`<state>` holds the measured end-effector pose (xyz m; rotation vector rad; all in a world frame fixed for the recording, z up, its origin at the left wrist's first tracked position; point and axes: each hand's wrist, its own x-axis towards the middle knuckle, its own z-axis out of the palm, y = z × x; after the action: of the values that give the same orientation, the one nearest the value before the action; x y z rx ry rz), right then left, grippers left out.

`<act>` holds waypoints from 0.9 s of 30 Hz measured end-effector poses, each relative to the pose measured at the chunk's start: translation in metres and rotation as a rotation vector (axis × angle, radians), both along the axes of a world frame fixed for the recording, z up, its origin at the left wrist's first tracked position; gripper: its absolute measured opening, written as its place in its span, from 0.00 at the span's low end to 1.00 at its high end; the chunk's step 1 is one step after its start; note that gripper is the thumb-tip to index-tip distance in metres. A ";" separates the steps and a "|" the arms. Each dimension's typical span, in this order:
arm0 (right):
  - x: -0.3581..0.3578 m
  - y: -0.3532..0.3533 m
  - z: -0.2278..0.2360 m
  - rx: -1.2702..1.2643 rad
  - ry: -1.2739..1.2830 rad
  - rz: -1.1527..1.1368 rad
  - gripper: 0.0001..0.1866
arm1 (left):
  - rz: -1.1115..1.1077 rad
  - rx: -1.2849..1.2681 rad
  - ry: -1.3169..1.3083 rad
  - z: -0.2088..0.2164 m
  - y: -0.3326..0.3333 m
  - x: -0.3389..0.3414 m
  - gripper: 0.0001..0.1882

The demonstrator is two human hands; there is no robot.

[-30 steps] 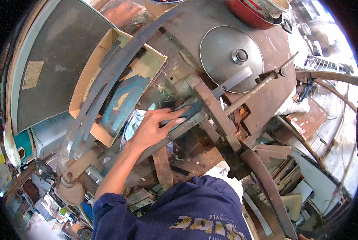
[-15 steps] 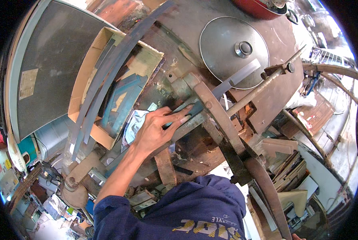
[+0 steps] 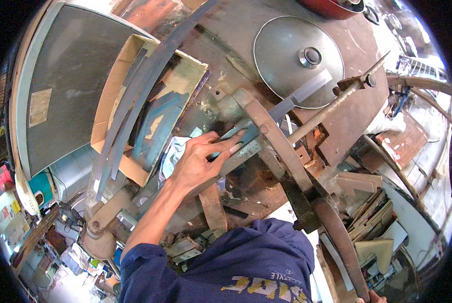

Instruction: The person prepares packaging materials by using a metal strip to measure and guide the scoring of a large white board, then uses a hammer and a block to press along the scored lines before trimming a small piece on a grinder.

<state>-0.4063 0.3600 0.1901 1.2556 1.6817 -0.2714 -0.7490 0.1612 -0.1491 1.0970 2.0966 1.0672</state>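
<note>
My left hand [image 3: 200,159] reaches across a bench-mounted lever cutter, fingers pressed together on a flat dark metal strip [image 3: 246,134]. That strip lies along the cutter's bed and passes under its pivoted arm; a paler grey length [image 3: 311,86] sticks out on the far side, over the edge of a round pan lid [image 3: 286,60]. At the lower right edge, my right hand [image 3: 375,298] is partly cut off, its fingers around the end of the long curved metal lever [image 3: 337,237]. Below the left hand, a light blue cloth [image 3: 173,156] is bunched up.
A cardboard box [image 3: 106,101] of metal pieces stands at left, with long dark strips [image 3: 152,70] lying across it. Behind it leans a large grey panel [image 3: 79,65]. A metal rod [image 3: 332,105] slants away to the right. Stacked boards [image 3: 370,217] stand at lower right.
The view has shifted slightly. More of my right hand now shows at the lever's end. My left hand stays pressed on the strip in the same spot.
</note>
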 end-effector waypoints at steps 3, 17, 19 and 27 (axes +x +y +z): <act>0.001 -0.002 -0.005 -0.008 0.066 0.002 0.30 | 0.006 -0.003 -0.004 -0.005 -0.001 0.002 0.19; 0.197 -0.002 -0.323 -0.068 0.806 0.009 0.20 | 0.030 -0.087 0.014 0.015 0.008 0.008 0.13; 0.186 -0.020 -0.305 -0.140 1.007 -0.117 0.16 | 0.034 -0.169 -0.018 0.017 0.003 0.013 0.12; 0.062 0.040 -0.292 0.137 1.421 -0.441 0.22 | 0.257 0.256 0.542 0.087 0.082 -0.017 0.06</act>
<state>-0.3442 0.3999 -0.1024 1.6498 2.5217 -1.6320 -0.7661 0.2435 -0.0625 1.3872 2.6353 1.2957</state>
